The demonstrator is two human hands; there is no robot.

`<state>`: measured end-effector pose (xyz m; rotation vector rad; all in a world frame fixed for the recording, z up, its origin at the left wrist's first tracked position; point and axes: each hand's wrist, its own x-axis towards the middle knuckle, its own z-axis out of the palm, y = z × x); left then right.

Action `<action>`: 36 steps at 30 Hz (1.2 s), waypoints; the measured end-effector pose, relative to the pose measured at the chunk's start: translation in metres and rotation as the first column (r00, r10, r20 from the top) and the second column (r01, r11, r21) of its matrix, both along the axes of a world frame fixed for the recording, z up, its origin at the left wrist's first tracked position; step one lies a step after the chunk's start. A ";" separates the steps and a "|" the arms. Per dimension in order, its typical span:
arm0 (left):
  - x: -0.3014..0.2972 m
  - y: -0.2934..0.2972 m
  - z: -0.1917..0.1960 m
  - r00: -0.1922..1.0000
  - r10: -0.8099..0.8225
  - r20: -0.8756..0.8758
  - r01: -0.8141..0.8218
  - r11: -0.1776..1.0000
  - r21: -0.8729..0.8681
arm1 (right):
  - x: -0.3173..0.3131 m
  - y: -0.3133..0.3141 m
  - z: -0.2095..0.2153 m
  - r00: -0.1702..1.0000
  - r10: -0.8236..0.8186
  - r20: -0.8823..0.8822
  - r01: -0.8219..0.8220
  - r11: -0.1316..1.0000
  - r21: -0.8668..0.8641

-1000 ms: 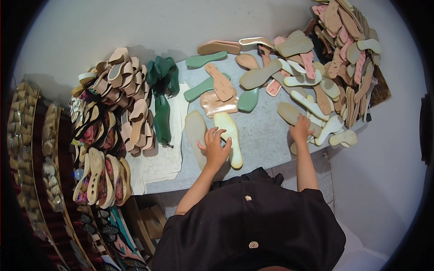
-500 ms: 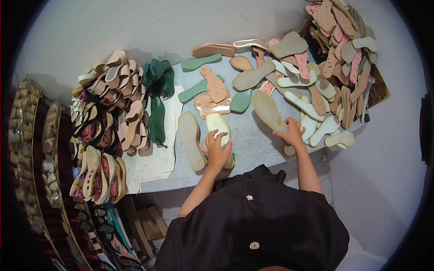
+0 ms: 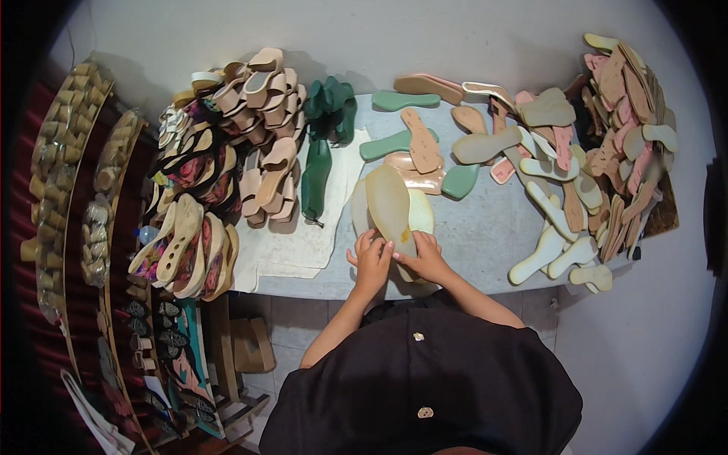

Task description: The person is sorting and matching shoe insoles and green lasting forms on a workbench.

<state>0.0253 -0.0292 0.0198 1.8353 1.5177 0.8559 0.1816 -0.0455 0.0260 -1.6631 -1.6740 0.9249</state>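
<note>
A long beige insole (image 3: 388, 199) with an orange-brown smear near its narrow end is held in front of me. My right hand (image 3: 426, 259) grips that narrow end, thumb on top. Curled at the left edge of the same end is my left hand (image 3: 371, 263), its fingertips and thumb against the insole. Partly covered beneath it, a pale yellow insole (image 3: 422, 212) shows on the right and another beige insole (image 3: 359, 211) on the left. Just beyond lie a shiny tan insole (image 3: 431, 180) and a green insole (image 3: 460, 182).
Loose insoles and a tall heap of pink and tan insoles (image 3: 618, 114) occupy the table's right side. To the left, beige sandals (image 3: 273, 171), green shoes (image 3: 316, 178) and floral wedges (image 3: 182, 250) stand by a white cloth (image 3: 296, 246). Shelves (image 3: 95, 205) of wrapped heels line the far left.
My right hand has brought the smeared insole left, over the other two insoles. My left hand has moved from the pale yellow insole onto the smeared one. The view has shifted.
</note>
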 end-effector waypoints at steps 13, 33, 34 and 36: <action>-0.058 0.034 -0.030 0.960 0.164 -0.229 -0.174 0.985 -0.021 | -0.050 0.032 -0.030 0.984 -0.020 0.175 0.037 0.995 -0.093; -0.068 0.052 -0.031 0.954 0.107 -0.281 -0.129 0.990 -0.060 | -0.058 0.043 -0.012 0.930 -0.004 0.367 0.053 0.991 -0.122; -0.069 0.052 -0.031 0.954 0.108 -0.281 -0.130 0.990 -0.063 | -0.058 0.043 -0.011 0.916 0.011 0.401 0.052 0.988 -0.145; -0.070 0.053 -0.030 0.955 0.068 -0.289 -0.082 0.996 -0.035 | -0.057 0.042 -0.014 0.901 0.023 0.434 0.056 0.984 -0.168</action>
